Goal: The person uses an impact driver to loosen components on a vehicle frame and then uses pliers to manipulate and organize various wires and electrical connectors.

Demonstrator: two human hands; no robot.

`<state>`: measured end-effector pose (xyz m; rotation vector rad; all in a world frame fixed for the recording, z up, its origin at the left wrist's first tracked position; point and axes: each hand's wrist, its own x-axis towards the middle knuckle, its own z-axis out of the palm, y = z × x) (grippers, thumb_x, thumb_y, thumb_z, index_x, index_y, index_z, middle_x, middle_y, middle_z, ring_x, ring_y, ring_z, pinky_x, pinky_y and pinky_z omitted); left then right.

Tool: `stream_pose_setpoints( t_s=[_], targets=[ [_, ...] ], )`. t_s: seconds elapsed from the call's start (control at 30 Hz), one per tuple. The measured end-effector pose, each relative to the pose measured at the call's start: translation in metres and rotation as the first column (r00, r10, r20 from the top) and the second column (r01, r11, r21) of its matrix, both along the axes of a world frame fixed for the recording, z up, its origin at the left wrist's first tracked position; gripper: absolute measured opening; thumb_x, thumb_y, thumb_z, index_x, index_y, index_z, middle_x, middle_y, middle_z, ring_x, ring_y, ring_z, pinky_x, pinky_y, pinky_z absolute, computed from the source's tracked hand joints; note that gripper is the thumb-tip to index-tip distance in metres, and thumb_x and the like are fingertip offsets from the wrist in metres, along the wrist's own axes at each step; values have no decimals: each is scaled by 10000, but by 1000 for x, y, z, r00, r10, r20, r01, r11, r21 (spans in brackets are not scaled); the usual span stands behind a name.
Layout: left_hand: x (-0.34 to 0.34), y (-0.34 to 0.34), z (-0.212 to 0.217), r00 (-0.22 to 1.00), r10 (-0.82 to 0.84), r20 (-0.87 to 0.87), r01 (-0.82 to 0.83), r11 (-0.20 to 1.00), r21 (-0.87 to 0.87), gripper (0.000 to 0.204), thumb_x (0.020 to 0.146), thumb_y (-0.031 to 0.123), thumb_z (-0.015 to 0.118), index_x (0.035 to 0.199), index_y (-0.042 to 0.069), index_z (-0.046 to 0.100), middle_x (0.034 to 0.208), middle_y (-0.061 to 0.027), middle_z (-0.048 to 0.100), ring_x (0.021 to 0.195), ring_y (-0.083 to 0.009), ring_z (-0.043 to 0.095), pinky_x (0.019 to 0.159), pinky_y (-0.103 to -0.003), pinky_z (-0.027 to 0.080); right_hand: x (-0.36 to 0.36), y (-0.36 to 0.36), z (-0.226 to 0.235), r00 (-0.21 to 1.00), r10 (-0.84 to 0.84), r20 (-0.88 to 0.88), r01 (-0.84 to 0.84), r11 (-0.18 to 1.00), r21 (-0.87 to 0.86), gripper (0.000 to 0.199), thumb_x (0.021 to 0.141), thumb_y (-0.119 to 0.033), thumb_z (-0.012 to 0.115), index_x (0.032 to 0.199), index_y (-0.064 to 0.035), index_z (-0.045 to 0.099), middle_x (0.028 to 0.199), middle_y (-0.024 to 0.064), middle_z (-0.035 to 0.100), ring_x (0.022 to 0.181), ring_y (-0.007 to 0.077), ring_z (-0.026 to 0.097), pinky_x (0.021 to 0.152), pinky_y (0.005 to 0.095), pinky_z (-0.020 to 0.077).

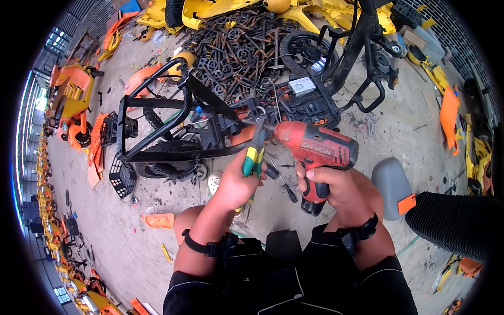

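My left hand [237,181] is closed around pliers [253,157] with green and yellow handles, their jaws pointing up and away from me. In my right hand [331,184] is a red and black cordless impact driver [317,144], gripped by its handle. The driver's nose points left and meets or nearly meets the plier jaws; the bit and whatever the jaws hold cannot be made out. Both tools are over the middle of a partly stripped black scooter frame [185,107]. The frame lies before me, with an orange part [242,135] behind the pliers.
A screwdriver [288,191] lies on the floor below the driver. Beyond the frame are a heap of rusty metal parts [226,63], a wheel [310,52] and yellow body panels. To the right stand a grey seat [386,178] and a black corrugated hose [446,220].
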<state>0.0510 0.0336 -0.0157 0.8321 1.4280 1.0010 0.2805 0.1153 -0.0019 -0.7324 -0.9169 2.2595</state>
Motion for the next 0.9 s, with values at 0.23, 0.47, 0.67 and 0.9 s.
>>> stream_pose_setpoints(
  t_s=[0.23,0.47,0.67,0.9],
  targets=[
    [4,-1,-3,999,42,35,-42,999,6,460,805,-120,453,1233,18,550,987,-61,637,849,-161,639,716,-306,543,-1,-1,-3,1000,-1,28,1,1000,16,488,777,-45,680,1248,22,571,920,124,664,699,218,658,675,361,548],
    [5,0,-3,998,52,38,-53,998,23,455,794,-114,435,1215,11,553,983,-67,633,844,-164,637,711,-305,539,-2,0,-2,1000,-4,15,3,1000,17,494,782,-52,676,1257,29,565,921,128,662,695,217,657,668,361,550],
    [5,-1,-3,997,59,55,-61,998,35,445,794,-102,434,1211,2,548,978,-73,631,839,-169,635,708,-312,535,-2,0,-3,1000,-4,0,4,1000,1,498,781,-49,676,1259,29,561,927,127,660,697,214,659,676,367,557],
    [6,-1,-4,997,53,64,-55,998,37,445,797,-93,441,1219,-2,546,980,-73,630,833,-167,634,710,-309,535,-1,0,-1,1000,-1,5,0,1000,13,494,783,-50,686,1256,23,563,930,123,659,701,208,661,672,364,558]
  ],
)
